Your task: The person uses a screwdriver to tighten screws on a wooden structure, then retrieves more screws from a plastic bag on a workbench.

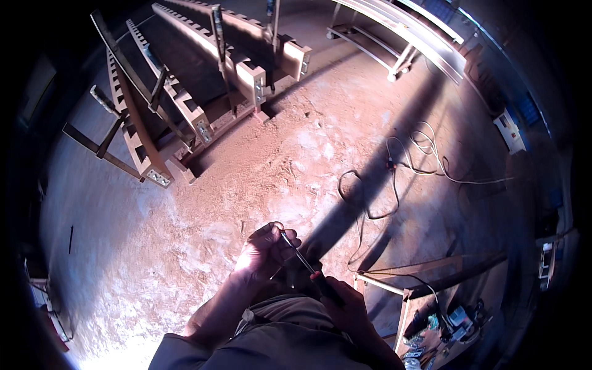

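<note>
The right hand (348, 302) closes around the handle of a screwdriver (316, 277), which slants forward and left between the hands. The left hand (264, 251) curls its fingers at the shaft's tip; what they grip cannot be told. Beyond, to the right: a worktable (404, 311), then looped cable (394, 196). Farther, left: slotted beams (251, 80).

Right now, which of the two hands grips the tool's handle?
The right hand: it wraps around the black-and-red handle, while the left hand is at the far end of the metal shaft.
</note>
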Available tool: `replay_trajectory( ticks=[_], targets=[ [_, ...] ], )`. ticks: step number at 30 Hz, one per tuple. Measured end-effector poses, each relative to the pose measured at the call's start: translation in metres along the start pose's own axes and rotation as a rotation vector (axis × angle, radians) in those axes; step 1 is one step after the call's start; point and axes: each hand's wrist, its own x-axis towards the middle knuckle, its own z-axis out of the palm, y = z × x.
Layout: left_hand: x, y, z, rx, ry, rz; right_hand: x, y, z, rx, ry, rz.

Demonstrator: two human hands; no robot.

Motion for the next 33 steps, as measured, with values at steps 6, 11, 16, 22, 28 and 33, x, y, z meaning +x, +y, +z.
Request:
replay_trajectory(
  ticks=[6, 11, 16, 22, 28, 33],
  targets=[
    [0.037, 0.020, 0.011, 0.147, 0.165, 0.138, 0.053, 0.024, -0.013, -0.220, -0.056, -0.071],
    [0.103, 0.032, 0.030, 0.175, 0.189, 0.173, 0.116, 0.045, -0.040, -0.266, -0.060, -0.115],
    [0.188, 0.045, 0.062, 0.108, 0.195, 0.172, 0.200, 0.065, -0.085, -0.035, -0.050, -0.133],
    [0.284, 0.048, 0.091, 0.076, 0.266, 0.196, 0.272, 0.093, -0.128, 0.263, -0.106, 0.174],
    [0.341, 0.064, 0.114, 0.040, 0.321, 0.226, 0.339, 0.114, -0.148, 0.287, -0.099, 0.223],
    [0.356, 0.080, 0.103, -0.010, 0.241, 0.306, 0.370, 0.134, -0.141, 0.388, -0.223, 0.247]
  ],
)
